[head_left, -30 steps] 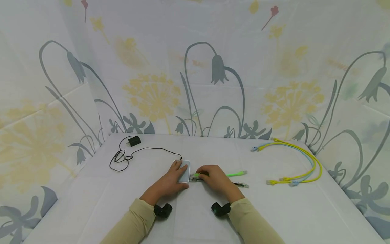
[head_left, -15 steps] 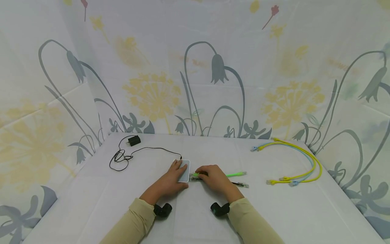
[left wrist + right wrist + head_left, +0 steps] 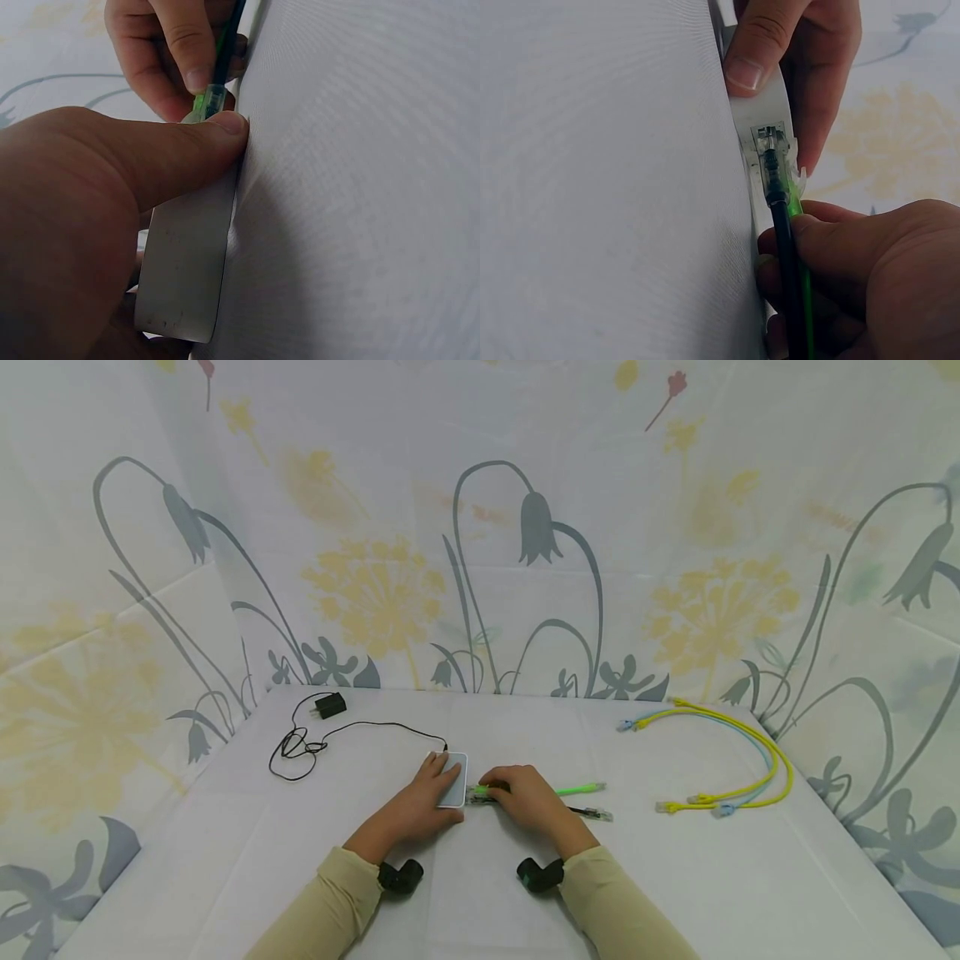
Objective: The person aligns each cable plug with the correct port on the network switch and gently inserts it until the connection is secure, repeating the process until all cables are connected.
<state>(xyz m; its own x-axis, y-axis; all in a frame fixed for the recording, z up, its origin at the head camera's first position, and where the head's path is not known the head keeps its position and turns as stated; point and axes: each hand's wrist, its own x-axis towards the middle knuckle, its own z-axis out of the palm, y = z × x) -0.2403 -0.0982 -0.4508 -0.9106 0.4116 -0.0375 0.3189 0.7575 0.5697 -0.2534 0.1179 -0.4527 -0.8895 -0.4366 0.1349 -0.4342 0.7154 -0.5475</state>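
Observation:
My left hand [image 3: 423, 797] grips a small white network switch [image 3: 454, 787], with the thumb along its near side and fingers over its grey top. At its right edge, my right hand [image 3: 528, 797] pinches a green network cable [image 3: 581, 789] just behind its clear plug. In the right wrist view, a black network cable [image 3: 782, 240] runs close beside the green one, and its clear plug [image 3: 772, 169] stands at a port. Whether either plug is fully seated is hard to tell. The cables' free ends stick out to the right beyond my right hand.
A thin black lead [image 3: 386, 724] runs from the switch's back to a black power adapter [image 3: 330, 705] at the far left, with loose coils between. Yellow network cables [image 3: 787, 777] and a light blue one [image 3: 724, 811] curve together at the right of the white-covered table [image 3: 480, 893].
My right hand has shifted very slightly left toward the switch, and the green cable's free end has moved a little left with it. The left hand stays in place.

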